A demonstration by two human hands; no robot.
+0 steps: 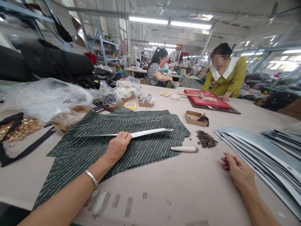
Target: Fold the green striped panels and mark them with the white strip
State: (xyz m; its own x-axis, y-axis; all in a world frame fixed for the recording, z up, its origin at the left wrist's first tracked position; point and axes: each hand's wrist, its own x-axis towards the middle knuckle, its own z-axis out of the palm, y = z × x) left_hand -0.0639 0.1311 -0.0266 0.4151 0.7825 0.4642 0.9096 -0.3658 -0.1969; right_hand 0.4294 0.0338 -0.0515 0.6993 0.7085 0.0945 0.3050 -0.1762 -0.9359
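Note:
My left hand [119, 145] pinches the near edge of a dark green printed fabric piece [141, 123], which is lifted so that its pale underside [150, 132] shows as a narrow strip. More of the striped dark green fabric [77, 166] lies flat beneath that hand. On the right, my right hand [240, 172] is over the table with its fingers curled in; whatever they may hold is hidden. Close to it are a stack of grey-white panels [256, 157] and a pile of small dark metal pieces [207, 139]. A white-handled tool [184, 149] rests across the fabric's right edge.
Small cardboard boxes [196, 118], yellow tape [130, 105] and plastic bags [49, 97] stand beyond the fabric. Gold-coloured pieces [21, 128] and a black strap [39, 141] lie left. One person [225, 72] leans by a red board [207, 99]; another [156, 70] sits farther back.

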